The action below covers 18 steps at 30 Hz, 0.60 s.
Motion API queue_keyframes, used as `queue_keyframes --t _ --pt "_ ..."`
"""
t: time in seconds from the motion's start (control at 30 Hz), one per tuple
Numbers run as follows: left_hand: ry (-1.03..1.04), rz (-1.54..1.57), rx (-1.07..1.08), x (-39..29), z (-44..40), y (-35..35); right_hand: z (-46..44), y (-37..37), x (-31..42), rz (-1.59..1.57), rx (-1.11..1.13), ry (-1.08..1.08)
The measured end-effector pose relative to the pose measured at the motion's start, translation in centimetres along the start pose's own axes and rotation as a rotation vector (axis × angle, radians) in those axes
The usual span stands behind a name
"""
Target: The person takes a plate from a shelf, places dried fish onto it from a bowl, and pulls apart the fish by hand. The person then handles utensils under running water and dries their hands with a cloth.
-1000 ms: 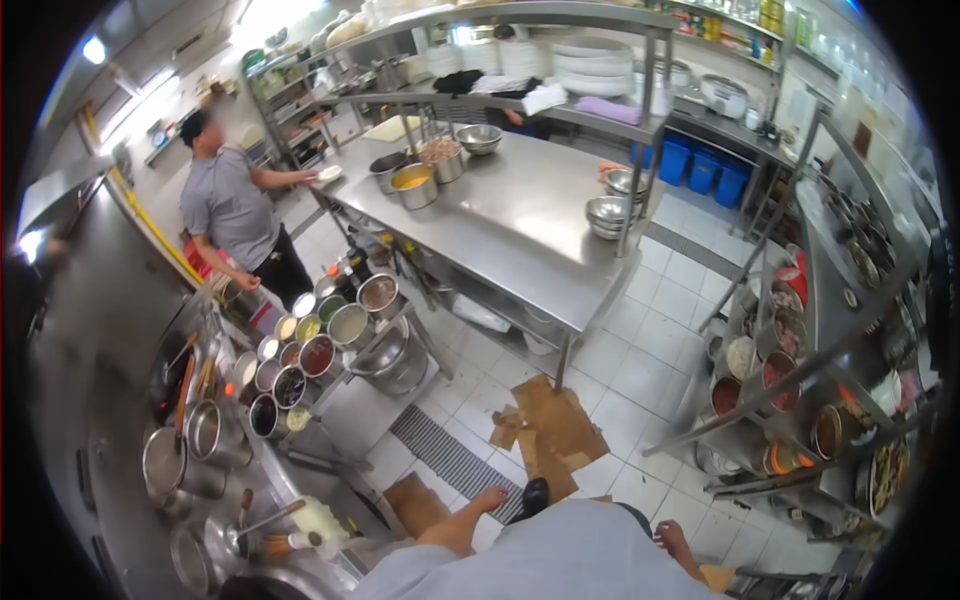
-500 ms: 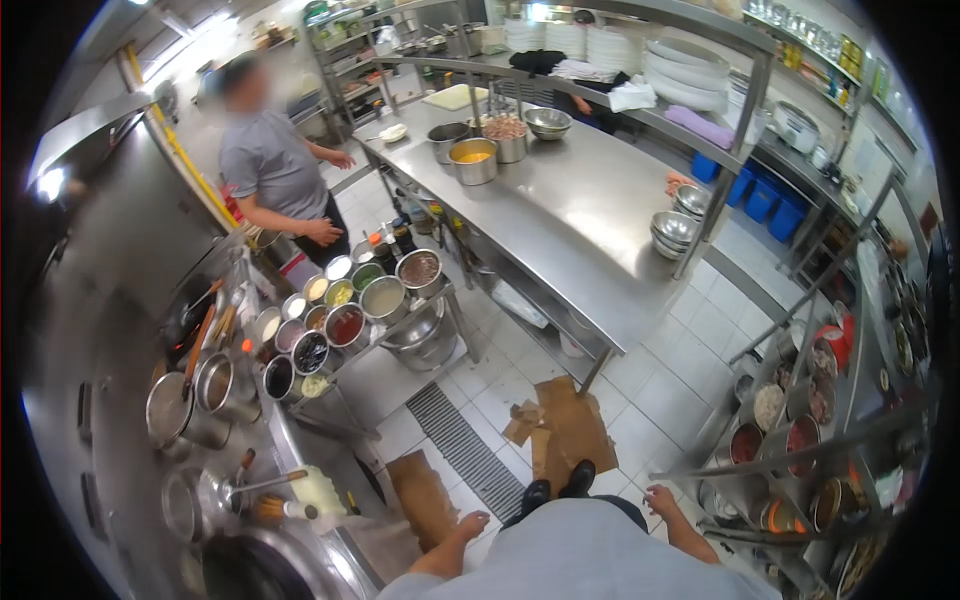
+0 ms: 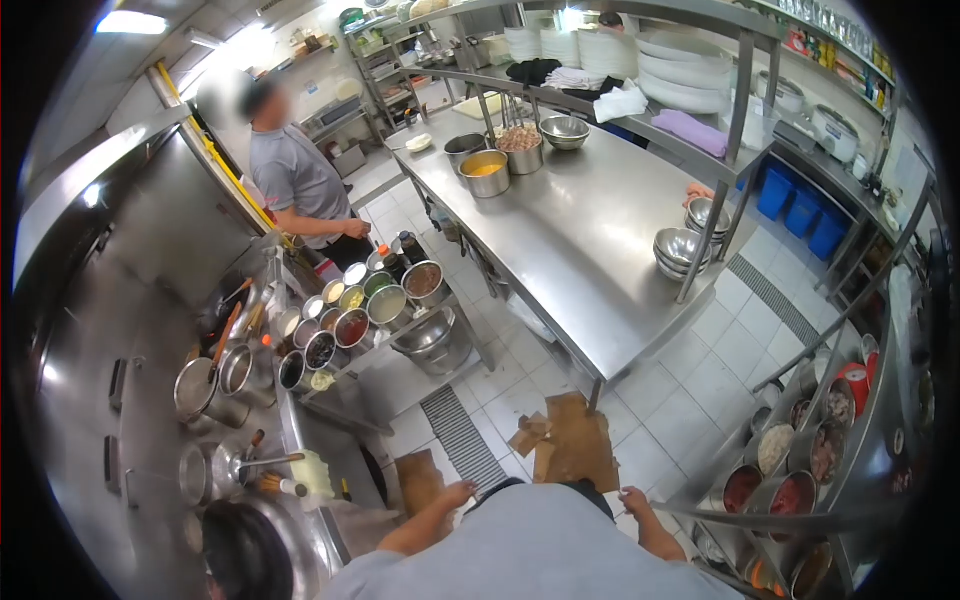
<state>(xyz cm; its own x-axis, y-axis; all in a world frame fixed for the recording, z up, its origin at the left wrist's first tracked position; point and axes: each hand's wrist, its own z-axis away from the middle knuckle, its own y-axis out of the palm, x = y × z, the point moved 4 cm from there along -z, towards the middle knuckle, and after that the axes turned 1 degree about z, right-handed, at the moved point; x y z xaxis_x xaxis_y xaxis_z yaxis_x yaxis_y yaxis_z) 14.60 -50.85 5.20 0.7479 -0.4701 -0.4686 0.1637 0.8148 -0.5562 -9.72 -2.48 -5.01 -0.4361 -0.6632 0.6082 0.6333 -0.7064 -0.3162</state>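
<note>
Both arms hang beside the grey shirt at the bottom of the head view. My left hand (image 3: 459,494) is by the metal drain strip (image 3: 462,436), its fingers loosely curled and too small to read. On the other side, my right hand (image 3: 634,500) is near the cardboard (image 3: 580,440) on the tiled floor, its fingers small and partly bent. Whether either hand holds anything cannot be made out. To the left stands a cluster of metal pots with sauces (image 3: 352,328). A large black wok (image 3: 246,550) lies at the lower left.
A co-worker (image 3: 300,180) in a grey shirt stands at the back left. The long steel table (image 3: 560,255) carries an orange-filled pot (image 3: 485,174) and metal bowls (image 3: 680,250). At the right, a rack holds food containers (image 3: 792,494). Several blue bins (image 3: 803,212) stand behind.
The view has shifted, with the table and pots now farther right than at first. The co-worker's arm has come back from the table to the body. My feet no longer show.
</note>
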Motion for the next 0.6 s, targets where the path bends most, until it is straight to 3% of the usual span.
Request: queue_keyframes --t 0.13,0.17,0.3,0.33,0.43,0.53,0.6 --pt "0.182 -0.035 -0.036 -6.8 -0.6 -3.4 0.0 -2.6 -2.6 0.009 -0.162 0.113" --pt "0.175 -0.042 -0.014 -7.9 -0.9 -3.2 -1.1 -3.1 -3.9 0.078 -0.187 0.03" --pt "0.319 -0.155 0.061 -10.1 -4.2 -1.4 3.4 -6.2 0.7 0.054 -0.524 0.207" --pt "0.4 -0.17 0.097 -9.7 -4.8 -0.6 3.5 -6.8 1.8 0.036 -0.676 0.143" --pt "0.357 -0.192 0.136 -12.0 -3.9 -1.2 3.7 -8.0 5.3 0.146 -1.033 -0.062" --pt "0.319 -0.167 0.145 -11.9 -5.4 -1.8 6.5 -10.4 17.1 0.308 -1.088 -0.294" --pt "0.338 0.008 0.103 -9.6 -7.7 -1.9 6.7 -11.0 24.5 0.364 -1.096 -0.412"
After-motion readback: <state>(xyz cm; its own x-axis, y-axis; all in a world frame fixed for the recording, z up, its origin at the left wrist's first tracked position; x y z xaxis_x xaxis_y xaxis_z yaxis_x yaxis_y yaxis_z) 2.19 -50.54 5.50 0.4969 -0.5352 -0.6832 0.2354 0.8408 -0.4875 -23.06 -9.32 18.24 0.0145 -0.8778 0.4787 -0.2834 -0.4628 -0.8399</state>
